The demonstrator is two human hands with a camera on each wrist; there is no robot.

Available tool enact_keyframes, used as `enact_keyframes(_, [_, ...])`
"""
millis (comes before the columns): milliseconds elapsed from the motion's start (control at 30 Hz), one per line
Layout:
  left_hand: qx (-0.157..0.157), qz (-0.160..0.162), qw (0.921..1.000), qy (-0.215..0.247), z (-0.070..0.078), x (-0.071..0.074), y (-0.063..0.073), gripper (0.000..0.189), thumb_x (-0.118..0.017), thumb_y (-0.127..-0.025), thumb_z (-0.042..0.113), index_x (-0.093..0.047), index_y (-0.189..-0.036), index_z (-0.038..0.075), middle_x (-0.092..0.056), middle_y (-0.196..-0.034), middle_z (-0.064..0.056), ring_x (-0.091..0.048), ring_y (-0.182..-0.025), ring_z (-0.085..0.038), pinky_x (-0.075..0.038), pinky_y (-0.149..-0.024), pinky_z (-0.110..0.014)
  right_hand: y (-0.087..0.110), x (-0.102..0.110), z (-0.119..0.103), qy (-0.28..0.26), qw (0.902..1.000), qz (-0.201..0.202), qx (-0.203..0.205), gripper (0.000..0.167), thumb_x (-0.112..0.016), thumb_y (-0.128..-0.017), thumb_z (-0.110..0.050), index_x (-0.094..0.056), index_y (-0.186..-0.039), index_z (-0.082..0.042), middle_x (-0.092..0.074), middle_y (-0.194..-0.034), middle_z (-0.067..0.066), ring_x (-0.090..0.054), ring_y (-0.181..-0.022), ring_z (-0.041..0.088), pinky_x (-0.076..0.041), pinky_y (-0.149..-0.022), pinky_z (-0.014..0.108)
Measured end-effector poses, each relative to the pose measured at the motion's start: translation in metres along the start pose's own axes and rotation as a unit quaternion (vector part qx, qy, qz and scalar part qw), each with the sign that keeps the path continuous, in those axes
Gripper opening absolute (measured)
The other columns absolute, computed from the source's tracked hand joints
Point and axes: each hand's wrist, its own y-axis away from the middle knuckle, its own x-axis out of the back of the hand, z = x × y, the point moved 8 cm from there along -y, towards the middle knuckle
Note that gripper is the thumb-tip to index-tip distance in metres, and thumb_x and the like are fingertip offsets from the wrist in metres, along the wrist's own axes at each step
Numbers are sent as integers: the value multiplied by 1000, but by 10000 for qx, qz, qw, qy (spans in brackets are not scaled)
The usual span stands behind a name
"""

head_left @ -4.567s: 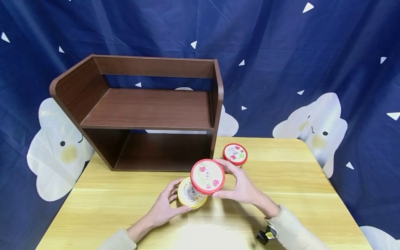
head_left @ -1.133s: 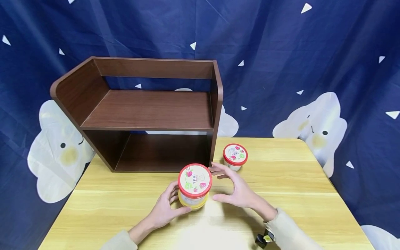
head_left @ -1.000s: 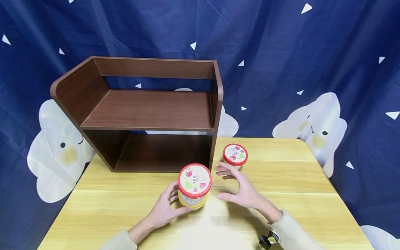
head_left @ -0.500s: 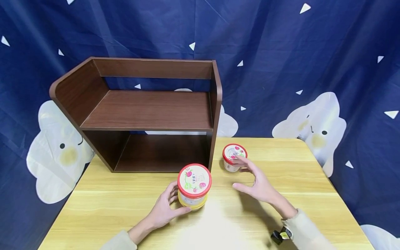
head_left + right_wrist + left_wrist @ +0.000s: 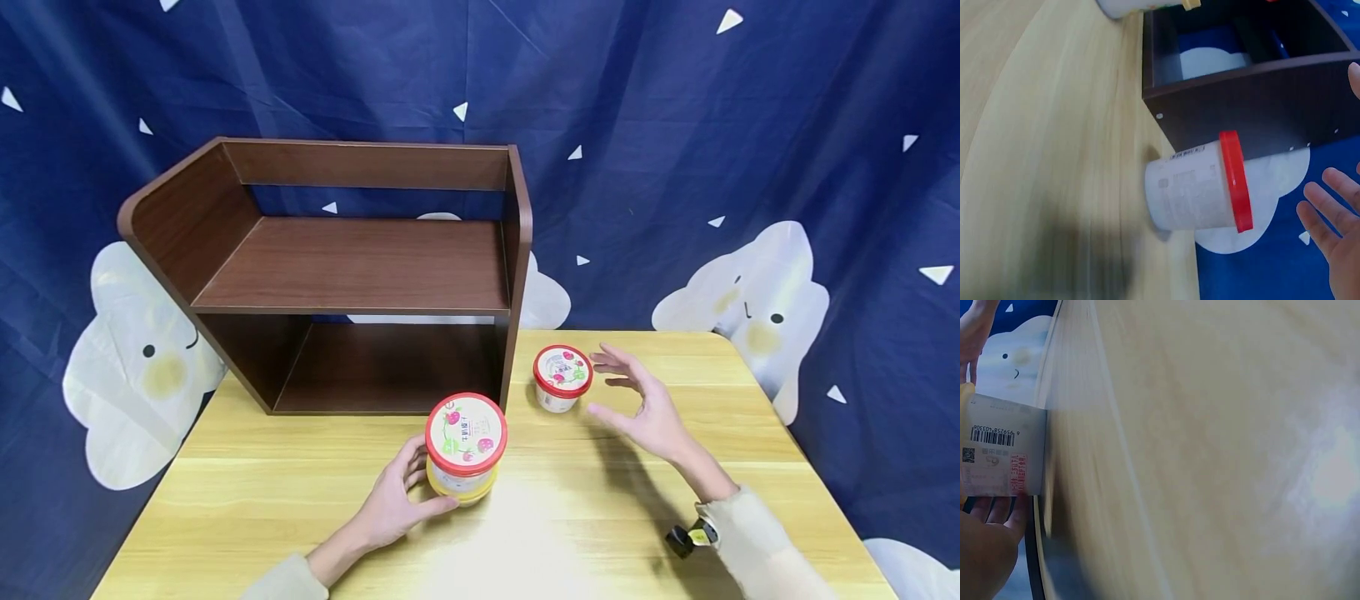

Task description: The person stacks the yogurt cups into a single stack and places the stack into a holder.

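Observation:
In the head view a red-lidded tub (image 5: 467, 435) with strawberry prints stands on top of a yellow-lidded tub (image 5: 471, 495). My left hand (image 5: 386, 507) holds the yellow-lidded one low on its side, thumb in front and fingers behind. Its white wall with a barcode shows in the left wrist view, above my fingers (image 5: 999, 512). Farther right a second red-lidded tub (image 5: 562, 372) stands upright on the table. Just right of it, my right hand (image 5: 648, 417) hovers with fingers and thumb spread, holding nothing; the right wrist view shows a gap between the fingers and the red lid.
A dark brown two-tier shelf (image 5: 360, 262) stands at the back left, its right side panel close to the second red-lidded tub. Light wooden boards make up the table (image 5: 675, 375). Behind everything hangs a blue curtain (image 5: 637, 125) with cloud and triangle prints.
The right hand set its red-lidded tub onto the yellow-lidded one, let go, and moved right past the front of the other red-lidded tub to its right side. The left hand stayed put.

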Motion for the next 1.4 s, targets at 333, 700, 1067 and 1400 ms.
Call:
enact_keyframes(333, [62,32,10000,-46,-1,1,0,87,-93,-80,17,-43,-152,15,-58,-148,-10,-59,-127,-3,-51,-110,-18,0,0,28,126,9982,377,-442,83,-85,-79,8,-50,-153,-6,-65,-136,27,-64,-122,1,-56,-96,14])
enact_keyframes(700, [116,59,9999,-91,-1,1,0,87,-93,-80,17,-44,-152,16,-59,-145,-8,-60,-124,-5,-52,-109,-19,4,-8,71,136,9929,425,-1102,78,-84,-86,-2,-49,-155,-9,-63,-145,22,-63,-124,17,-56,-96,17])
enact_keyframes(1067, [191,68,9998,-78,-3,0,-1,88,-93,-80,18,-44,-152,16,-60,-145,-8,-60,-125,-6,-52,-109,-19,8,-23,102,278,9852,124,-1690,83,-86,-88,-15,-42,-158,-8,-59,-150,16,-59,-125,16,-58,-102,39])
enact_keyframes(1400, [135,34,9999,-19,-3,0,-1,86,-93,-80,17,-44,-152,17,-59,-145,-8,-60,-124,-5,-52,-110,-19,9,-41,113,-115,9795,12,-2011,87,-86,-87,-13,-37,-159,-4,-59,-140,24,-63,-122,35,-59,-105,51])
